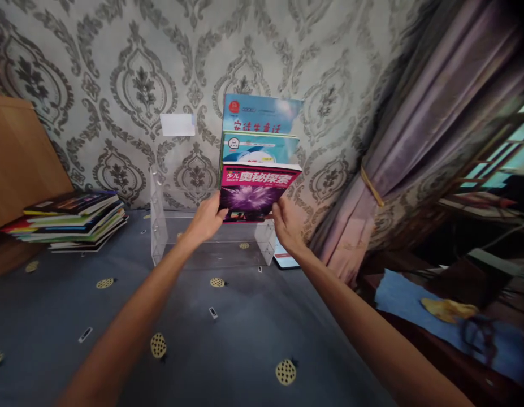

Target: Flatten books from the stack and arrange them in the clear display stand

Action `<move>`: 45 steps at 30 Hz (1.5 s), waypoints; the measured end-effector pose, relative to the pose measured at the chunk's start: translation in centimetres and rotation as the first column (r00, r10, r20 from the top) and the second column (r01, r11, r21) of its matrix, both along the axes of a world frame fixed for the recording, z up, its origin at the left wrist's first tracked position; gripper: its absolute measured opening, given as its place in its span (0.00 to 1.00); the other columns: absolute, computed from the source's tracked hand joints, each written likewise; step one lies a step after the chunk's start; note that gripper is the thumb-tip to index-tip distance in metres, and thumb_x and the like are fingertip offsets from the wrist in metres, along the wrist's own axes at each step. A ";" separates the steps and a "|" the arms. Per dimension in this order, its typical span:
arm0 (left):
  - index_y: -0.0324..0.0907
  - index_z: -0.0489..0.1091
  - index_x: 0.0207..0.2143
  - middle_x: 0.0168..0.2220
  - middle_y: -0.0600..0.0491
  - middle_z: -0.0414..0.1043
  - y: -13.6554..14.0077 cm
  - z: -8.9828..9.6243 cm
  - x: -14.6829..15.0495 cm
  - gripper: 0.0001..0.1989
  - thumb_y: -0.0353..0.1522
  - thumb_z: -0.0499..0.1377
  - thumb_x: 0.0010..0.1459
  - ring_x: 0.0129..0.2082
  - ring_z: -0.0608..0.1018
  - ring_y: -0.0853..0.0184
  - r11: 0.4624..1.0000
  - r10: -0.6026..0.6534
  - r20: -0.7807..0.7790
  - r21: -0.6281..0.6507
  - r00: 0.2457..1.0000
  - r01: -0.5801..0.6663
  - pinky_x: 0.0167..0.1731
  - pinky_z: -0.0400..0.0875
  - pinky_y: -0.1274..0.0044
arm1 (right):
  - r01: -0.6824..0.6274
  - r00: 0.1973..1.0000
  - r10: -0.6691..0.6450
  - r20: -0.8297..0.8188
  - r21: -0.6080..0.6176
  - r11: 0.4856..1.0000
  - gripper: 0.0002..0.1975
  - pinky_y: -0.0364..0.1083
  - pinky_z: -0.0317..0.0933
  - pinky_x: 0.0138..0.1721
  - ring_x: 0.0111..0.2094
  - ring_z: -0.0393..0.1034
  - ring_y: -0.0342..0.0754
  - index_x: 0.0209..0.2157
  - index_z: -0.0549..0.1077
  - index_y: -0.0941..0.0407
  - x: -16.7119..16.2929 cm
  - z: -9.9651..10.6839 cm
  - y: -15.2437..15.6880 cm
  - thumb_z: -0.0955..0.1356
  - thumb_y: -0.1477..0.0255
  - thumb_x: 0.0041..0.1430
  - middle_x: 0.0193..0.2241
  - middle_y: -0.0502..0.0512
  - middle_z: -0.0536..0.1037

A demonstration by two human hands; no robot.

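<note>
A book with a pink and purple cover (252, 195) is held up between my two hands, its front facing me and its top tilted back. My left hand (208, 217) grips its left edge, thumb on the cover. At its lower right edge my right hand (288, 221) is closed round it. Behind it stand a teal book (262, 146) and a taller light-blue book (264, 113), both upright. Below and behind my hands is a clear acrylic rack (157, 226) with stepped sides; the book hides part of it.
On the left lies a pile of several books (75, 217) beside a wooden cabinet (26, 161). A patterned dark-blue cloth (245, 350) covers the surface. A tied curtain (372, 164) hangs at right, above a blue cloth (406, 294). A white card (177, 124) shows against the wallpaper.
</note>
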State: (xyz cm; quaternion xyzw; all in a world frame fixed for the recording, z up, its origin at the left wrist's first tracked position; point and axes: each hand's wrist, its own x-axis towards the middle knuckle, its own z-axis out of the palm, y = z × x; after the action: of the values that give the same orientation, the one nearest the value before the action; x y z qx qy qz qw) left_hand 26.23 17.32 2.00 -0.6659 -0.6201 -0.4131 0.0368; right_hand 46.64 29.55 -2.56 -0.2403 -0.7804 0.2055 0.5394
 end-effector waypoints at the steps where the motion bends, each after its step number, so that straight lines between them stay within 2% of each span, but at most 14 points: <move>1: 0.37 0.68 0.51 0.47 0.45 0.77 0.0 -0.1 0.2 0.17 0.24 0.55 0.58 0.49 0.78 0.55 1.000 0.011 0.004 -0.011 1.000 -0.011 0.50 0.72 0.65 | 0.009 1.000 -0.009 0.018 0.004 1.000 0.21 0.55 0.71 0.39 0.37 0.74 0.54 0.47 0.69 0.51 0.1 -0.1 0.1 0.55 0.52 0.70 0.40 0.58 0.76; 4: 0.36 0.67 0.52 0.47 0.44 0.77 0.0 -0.8 0.8 0.17 0.23 0.55 0.59 0.49 0.78 0.55 0.996 0.071 0.009 -0.049 0.997 -0.070 0.51 0.71 0.66 | 0.055 0.997 -0.058 0.057 0.058 0.997 0.20 0.55 0.70 0.38 0.34 0.72 0.54 0.44 0.70 0.51 0.3 -0.5 0.3 0.55 0.54 0.70 0.36 0.57 0.76; 9: 0.36 0.63 0.54 0.52 0.40 0.73 -0.4 -2.3 1.7 0.19 0.23 0.56 0.59 0.55 0.75 0.54 0.985 0.172 0.001 -0.035 0.985 -0.172 0.54 0.70 0.64 | 0.080 0.995 -0.087 0.051 0.142 0.987 0.16 0.56 0.68 0.40 0.35 0.70 0.54 0.36 0.69 0.51 0.3 -1.2 0.6 0.59 0.56 0.68 0.34 0.57 0.74; 12: 0.37 0.60 0.55 0.53 0.39 0.72 -0.8 -2.6 2.5 0.19 0.24 0.55 0.61 0.56 0.75 0.54 0.967 0.249 -0.012 -0.050 0.968 -0.249 0.53 0.71 0.64 | 0.089 0.994 -0.097 0.043 0.164 0.982 0.14 0.56 0.67 0.42 0.36 0.69 0.55 0.35 0.69 0.51 0.1 -1.7 0.6 0.59 0.59 0.68 0.33 0.57 0.74; 18: 0.36 0.60 0.51 0.50 0.35 0.74 -1.1 -2.1 3.9 0.12 0.29 0.53 0.67 0.48 0.81 0.51 0.885 0.418 -0.139 -0.163 0.898 -0.437 0.43 0.73 0.67 | 0.149 0.989 -0.148 -0.019 0.164 0.975 0.14 0.57 0.67 0.46 0.44 0.71 0.56 0.49 0.70 0.54 -0.6 -2.6 0.1 0.60 0.68 0.67 0.42 0.62 0.76; 24: 0.38 0.57 0.54 0.47 0.36 0.78 -0.7 -2.2 4.1 0.14 0.32 0.52 0.69 0.44 0.83 0.51 0.829 0.492 -0.211 -0.181 0.844 -0.529 0.38 0.72 0.69 | 0.166 0.980 -0.153 -0.126 0.106 0.980 0.20 0.56 0.70 0.44 0.45 0.73 0.56 0.56 0.67 0.55 -1.3 -3.0 -0.1 0.62 0.71 0.63 0.46 0.63 0.77; 28: 0.37 0.58 0.54 0.41 0.39 0.80 -0.6 -2.3 4.2 0.14 0.34 0.51 0.70 0.41 0.83 0.49 0.804 0.515 -0.243 -0.195 0.822 -0.561 0.36 0.72 0.69 | 0.176 0.973 -0.157 -0.167 0.104 0.979 0.19 0.56 0.71 0.44 0.44 0.74 0.55 0.55 0.68 0.55 -1.4 -3.0 0.1 0.63 0.71 0.62 0.46 0.62 0.78; 32: 0.38 0.58 0.52 0.41 0.41 0.80 -0.4 -2.4 4.3 0.12 0.34 0.50 0.70 0.41 0.83 0.50 0.811 0.513 -0.237 -0.183 0.825 -0.556 0.36 0.71 0.70 | 0.181 0.973 -0.158 -0.166 0.128 0.975 0.18 0.56 0.71 0.44 0.45 0.74 0.56 0.54 0.68 0.55 -1.3 -2.9 0.3 0.63 0.71 0.63 0.47 0.63 0.77; 39: 0.40 0.60 0.52 0.41 0.43 0.80 -0.5 -2.4 4.3 0.11 0.35 0.50 0.71 0.42 0.83 0.52 0.811 0.511 -0.231 -0.187 0.828 -0.554 0.37 0.70 0.70 | 0.223 0.961 -0.196 -0.194 0.128 0.966 0.23 0.58 0.70 0.48 0.48 0.72 0.58 0.58 0.66 0.53 -1.6 -3.2 0.2 0.64 0.73 0.61 0.50 0.63 0.76; 45: 0.40 0.60 0.52 0.39 0.44 0.80 -0.4 -2.3 4.4 0.12 0.35 0.50 0.71 0.42 0.83 0.54 0.803 0.513 -0.234 -0.208 0.826 -0.558 0.38 0.69 0.72 | 0.308 0.945 -0.275 -0.174 0.202 0.930 0.21 0.61 0.64 0.54 0.49 0.69 0.59 0.55 0.70 0.53 -1.2 -2.9 0.1 0.64 0.74 0.60 0.47 0.61 0.77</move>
State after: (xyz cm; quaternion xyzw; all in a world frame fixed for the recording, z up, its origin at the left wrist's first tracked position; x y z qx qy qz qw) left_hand 30.59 16.94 -0.30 -0.4935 -0.8279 -0.2411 0.1135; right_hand 45.40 29.64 -5.45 -0.2754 -0.7136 0.0492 0.6423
